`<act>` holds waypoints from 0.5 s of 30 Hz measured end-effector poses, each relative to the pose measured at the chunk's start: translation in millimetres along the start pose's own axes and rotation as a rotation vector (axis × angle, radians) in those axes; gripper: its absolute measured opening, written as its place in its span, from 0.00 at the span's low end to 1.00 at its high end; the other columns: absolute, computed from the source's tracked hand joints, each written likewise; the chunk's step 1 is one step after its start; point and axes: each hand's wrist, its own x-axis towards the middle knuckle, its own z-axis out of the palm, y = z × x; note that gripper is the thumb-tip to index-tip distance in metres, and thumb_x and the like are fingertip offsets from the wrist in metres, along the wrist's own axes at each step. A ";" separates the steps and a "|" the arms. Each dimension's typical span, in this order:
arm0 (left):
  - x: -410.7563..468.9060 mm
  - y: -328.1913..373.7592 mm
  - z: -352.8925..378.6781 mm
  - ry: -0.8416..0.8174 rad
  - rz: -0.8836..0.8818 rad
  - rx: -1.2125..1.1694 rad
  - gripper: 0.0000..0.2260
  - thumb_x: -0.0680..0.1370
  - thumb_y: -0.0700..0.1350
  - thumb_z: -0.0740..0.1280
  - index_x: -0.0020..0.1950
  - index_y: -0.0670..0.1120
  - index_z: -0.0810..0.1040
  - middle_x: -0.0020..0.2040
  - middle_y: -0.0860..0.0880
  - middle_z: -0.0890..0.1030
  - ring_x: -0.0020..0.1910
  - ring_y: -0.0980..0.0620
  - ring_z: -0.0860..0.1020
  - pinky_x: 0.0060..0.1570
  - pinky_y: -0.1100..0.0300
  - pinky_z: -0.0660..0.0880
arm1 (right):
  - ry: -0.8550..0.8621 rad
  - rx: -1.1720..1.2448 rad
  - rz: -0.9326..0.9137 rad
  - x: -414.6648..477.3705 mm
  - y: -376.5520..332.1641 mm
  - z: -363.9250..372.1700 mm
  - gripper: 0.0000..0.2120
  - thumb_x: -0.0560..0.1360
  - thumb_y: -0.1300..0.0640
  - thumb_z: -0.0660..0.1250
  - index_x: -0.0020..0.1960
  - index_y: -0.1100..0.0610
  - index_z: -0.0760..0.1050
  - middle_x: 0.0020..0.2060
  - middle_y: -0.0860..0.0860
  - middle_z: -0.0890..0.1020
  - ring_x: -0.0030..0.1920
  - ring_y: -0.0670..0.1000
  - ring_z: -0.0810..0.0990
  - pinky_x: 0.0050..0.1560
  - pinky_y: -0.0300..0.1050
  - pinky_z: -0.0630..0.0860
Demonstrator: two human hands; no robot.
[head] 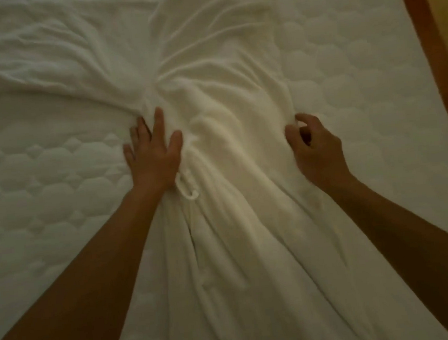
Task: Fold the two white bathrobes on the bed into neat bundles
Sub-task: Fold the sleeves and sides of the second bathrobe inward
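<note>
A white bathrobe (231,147) lies spread lengthwise down the middle of the quilted bed (42,185), bunched into folds at its waist. One sleeve (44,50) stretches out to the far left. A small white loop (186,189) shows on the robe's left edge. My left hand (153,154) lies flat with straight fingers, pressing the robe's left edge near the waist. My right hand (315,145) has curled fingers at the robe's right edge and seems to pinch the cloth there. Only one robe can be made out.
The white quilted mattress cover extends on both sides of the robe. A brown wooden edge (427,30) runs down the right side of the view, with a yellowish surface beyond it.
</note>
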 end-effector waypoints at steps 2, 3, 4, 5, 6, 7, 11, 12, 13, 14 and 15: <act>-28.4 9.2 3.5 -0.004 -0.026 -0.038 0.28 0.84 0.59 0.53 0.83 0.58 0.48 0.83 0.42 0.48 0.82 0.42 0.49 0.78 0.40 0.45 | -0.088 -0.071 -0.044 -46.7 20.6 -0.4 0.30 0.82 0.39 0.59 0.80 0.48 0.57 0.73 0.52 0.70 0.70 0.52 0.70 0.71 0.45 0.63; -50.6 14.4 9.1 -0.004 -0.027 -0.056 0.28 0.84 0.58 0.53 0.83 0.57 0.49 0.83 0.42 0.48 0.82 0.42 0.48 0.78 0.40 0.46 | -0.137 -0.143 -0.098 -75.0 34.4 0.3 0.33 0.82 0.37 0.57 0.82 0.47 0.52 0.78 0.54 0.62 0.76 0.53 0.62 0.75 0.46 0.56; -75.4 19.4 17.4 0.004 -0.003 -0.053 0.28 0.83 0.57 0.53 0.83 0.56 0.51 0.83 0.42 0.48 0.82 0.41 0.48 0.77 0.39 0.46 | -0.169 -0.204 -0.165 -102.3 48.7 1.8 0.34 0.81 0.36 0.55 0.82 0.46 0.49 0.81 0.55 0.56 0.79 0.54 0.56 0.76 0.46 0.51; -106.3 23.9 28.5 0.031 0.043 -0.019 0.28 0.82 0.57 0.54 0.82 0.55 0.54 0.83 0.41 0.48 0.82 0.40 0.48 0.77 0.37 0.47 | -0.183 -0.251 -0.226 -131.3 62.7 1.5 0.34 0.81 0.36 0.52 0.82 0.47 0.48 0.82 0.57 0.52 0.80 0.55 0.52 0.78 0.48 0.49; -139.4 28.2 39.7 0.068 0.099 0.030 0.28 0.81 0.57 0.55 0.82 0.53 0.58 0.83 0.40 0.50 0.81 0.38 0.50 0.76 0.34 0.49 | -0.176 -0.279 -0.261 -157.1 74.6 0.7 0.34 0.81 0.36 0.51 0.83 0.47 0.48 0.82 0.58 0.50 0.81 0.56 0.49 0.79 0.51 0.49; -174.7 31.2 50.6 0.101 0.143 0.074 0.28 0.81 0.56 0.57 0.80 0.52 0.63 0.82 0.39 0.53 0.81 0.38 0.52 0.74 0.33 0.51 | -0.169 -0.285 -0.262 -179.9 86.3 -1.0 0.33 0.82 0.36 0.49 0.83 0.47 0.48 0.82 0.59 0.48 0.81 0.57 0.48 0.80 0.54 0.49; -319.0 35.0 94.4 0.218 0.197 -0.009 0.21 0.76 0.52 0.65 0.68 0.50 0.78 0.71 0.42 0.75 0.67 0.41 0.74 0.63 0.45 0.65 | -0.145 -0.223 -0.210 -248.9 126.8 -18.0 0.34 0.81 0.34 0.50 0.82 0.47 0.51 0.82 0.57 0.47 0.81 0.55 0.46 0.79 0.58 0.50; -356.2 37.3 105.9 0.227 0.195 -0.109 0.18 0.75 0.50 0.66 0.64 0.49 0.81 0.63 0.44 0.79 0.59 0.43 0.78 0.58 0.47 0.68 | -0.113 -0.204 -0.226 -267.3 137.6 -25.7 0.33 0.81 0.36 0.53 0.81 0.49 0.55 0.81 0.58 0.51 0.81 0.55 0.50 0.78 0.58 0.53; -391.8 39.9 115.4 0.203 0.188 -0.239 0.14 0.76 0.49 0.66 0.60 0.48 0.82 0.56 0.47 0.81 0.53 0.46 0.79 0.55 0.49 0.72 | -0.070 -0.187 -0.253 -286.3 147.7 -34.6 0.32 0.80 0.37 0.56 0.79 0.51 0.61 0.79 0.59 0.57 0.78 0.56 0.56 0.76 0.57 0.58; -421.2 42.3 122.8 0.137 0.145 -0.388 0.09 0.79 0.48 0.66 0.56 0.48 0.82 0.50 0.50 0.81 0.48 0.50 0.79 0.51 0.50 0.76 | -0.016 -0.180 -0.294 -303.5 155.8 -41.9 0.30 0.79 0.38 0.60 0.74 0.54 0.67 0.75 0.59 0.64 0.74 0.57 0.63 0.72 0.54 0.62; -450.6 49.0 128.5 0.034 0.053 -0.531 0.06 0.81 0.48 0.66 0.54 0.50 0.81 0.47 0.53 0.81 0.46 0.56 0.79 0.49 0.54 0.77 | 0.037 -0.192 -0.343 -323.7 166.6 -50.9 0.28 0.77 0.38 0.64 0.69 0.56 0.72 0.69 0.59 0.69 0.68 0.57 0.68 0.68 0.51 0.64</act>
